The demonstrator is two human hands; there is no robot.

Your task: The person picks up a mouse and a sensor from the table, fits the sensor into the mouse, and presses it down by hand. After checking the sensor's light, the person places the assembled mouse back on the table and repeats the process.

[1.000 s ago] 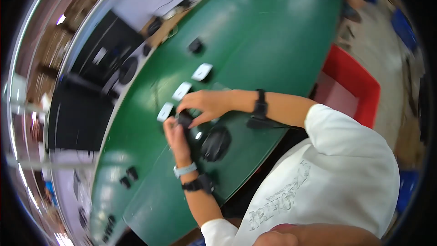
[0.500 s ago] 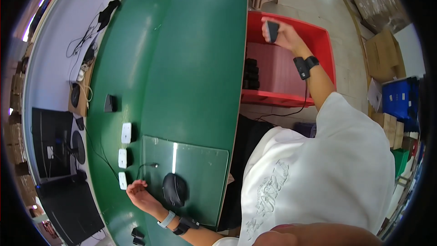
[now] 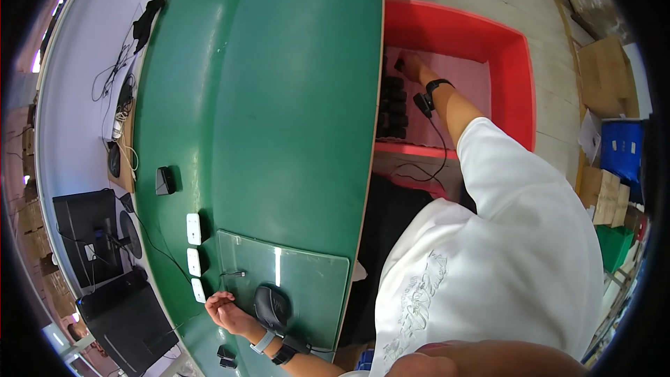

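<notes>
My right hand (image 3: 413, 66) reaches down into a red plastic bin (image 3: 513, 91). Its fingers are closed on a small black block-shaped device (image 3: 399, 65), partly hidden by the hand. Beside it in the bin, along the table side, several dark devices (image 3: 396, 108) stand in a row. My left hand (image 3: 230, 314) rests over the green table with its fingers loosely curled and apart, holding nothing. Next to it a black computer mouse (image 3: 272, 306) sits on a glass sheet (image 3: 321, 272), near a short cable plug (image 3: 241, 274).
Three white boxes (image 3: 193, 229) line the green table (image 3: 300, 98). Farther off stands a dark wedge-shaped device (image 3: 165, 181); small black pieces (image 3: 226, 357) lie at the near end. Monitors (image 3: 87, 237) stand at left. A wrist cable (image 3: 443, 143) hangs across the bin's near wall.
My right hand has gone from above the bin down into it, toward the row, with the black device. My left hand has shifted slightly right and nearer. The whole view has shifted a little.
</notes>
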